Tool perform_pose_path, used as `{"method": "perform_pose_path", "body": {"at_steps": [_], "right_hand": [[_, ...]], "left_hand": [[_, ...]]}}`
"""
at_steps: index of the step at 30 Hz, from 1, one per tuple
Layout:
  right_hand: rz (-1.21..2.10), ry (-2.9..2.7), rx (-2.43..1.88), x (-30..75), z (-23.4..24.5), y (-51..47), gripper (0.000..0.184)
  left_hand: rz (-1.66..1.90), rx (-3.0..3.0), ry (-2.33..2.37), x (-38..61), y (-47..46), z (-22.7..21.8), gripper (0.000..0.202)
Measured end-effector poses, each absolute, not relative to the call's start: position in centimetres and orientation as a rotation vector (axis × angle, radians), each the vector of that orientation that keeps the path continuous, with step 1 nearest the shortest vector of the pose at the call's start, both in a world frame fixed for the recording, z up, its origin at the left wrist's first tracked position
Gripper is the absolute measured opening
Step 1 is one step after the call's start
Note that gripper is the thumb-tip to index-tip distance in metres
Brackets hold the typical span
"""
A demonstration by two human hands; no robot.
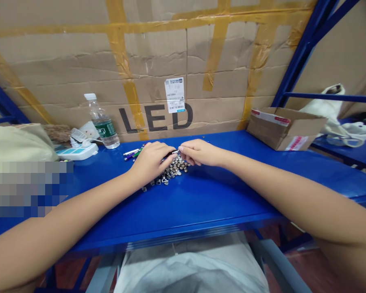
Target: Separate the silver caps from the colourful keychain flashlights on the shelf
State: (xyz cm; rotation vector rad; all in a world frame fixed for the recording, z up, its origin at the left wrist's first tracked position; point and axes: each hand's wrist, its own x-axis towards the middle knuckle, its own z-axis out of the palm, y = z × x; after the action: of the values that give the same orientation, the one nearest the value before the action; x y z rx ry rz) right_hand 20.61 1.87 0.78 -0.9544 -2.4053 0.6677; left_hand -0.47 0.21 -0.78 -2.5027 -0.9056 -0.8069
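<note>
My left hand [151, 160] is closed round a slim black pen-like piece [171, 153] with a silvery end that points right. Thumb and index finger of my right hand [199, 152] are pinched together at that end, the other fingers curled; whatever small thing they grip is too tiny to make out. Below both hands lies a heap of small shiny metal parts [177, 169], with several loose bits scattered at its near left. Beyond my left hand, several slim coloured pens [130, 154], white, purple and green, lie partly hidden by it.
On the left stand a water bottle [105, 128], a white power strip [77, 151] and a pale bag [18, 142]. An open cardboard box [271, 128] sits at the back right of the blue table [201, 203]. A large taped cardboard sheet [152, 57] rises behind.
</note>
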Motion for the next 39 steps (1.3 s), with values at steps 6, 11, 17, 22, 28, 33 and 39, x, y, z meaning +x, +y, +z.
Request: {"method": "perform_pose_path", "body": {"at_steps": [6,11,17,22,28,33,39], "right_hand": [[0.024,-2.456,-1.325,27.5,2.1,6.4,0.029],[0.464,-2.699,-1.601,30.9,2.1,7.7,0.023],[0.621,-2.764,-1.749,29.3,2.2,6.5,0.027],[0.449,-2.798,-1.699,28.5,1.9,6.3,0.015],[0.588,-2.626,-1.454,27.8,3.6,4.6,0.008],[1.175,-2.455,-1.054,24.9,3.9,2.3,0.005],[1.523,-2.15,-0.774,21.2,1.4,1.2,0.013]], "left_hand": [[-0.736,-2.605,-1.135,-0.8,1.0,-0.9,0.03],[-0.671,-2.582,-1.211,-1.7,1.9,-1.3,0.029],[-0.626,-2.618,-1.119,-1.4,1.6,-1.5,0.029],[-0.63,-2.633,-1.089,-1.2,1.4,-1.4,0.029],[-0.861,-2.714,-1.154,-1.0,1.0,-1.4,0.022],[-1.081,-2.811,-1.198,0.2,-0.5,-1.0,0.019],[-1.068,-3.068,-1.077,1.5,-1.6,-1.0,0.019]]}}
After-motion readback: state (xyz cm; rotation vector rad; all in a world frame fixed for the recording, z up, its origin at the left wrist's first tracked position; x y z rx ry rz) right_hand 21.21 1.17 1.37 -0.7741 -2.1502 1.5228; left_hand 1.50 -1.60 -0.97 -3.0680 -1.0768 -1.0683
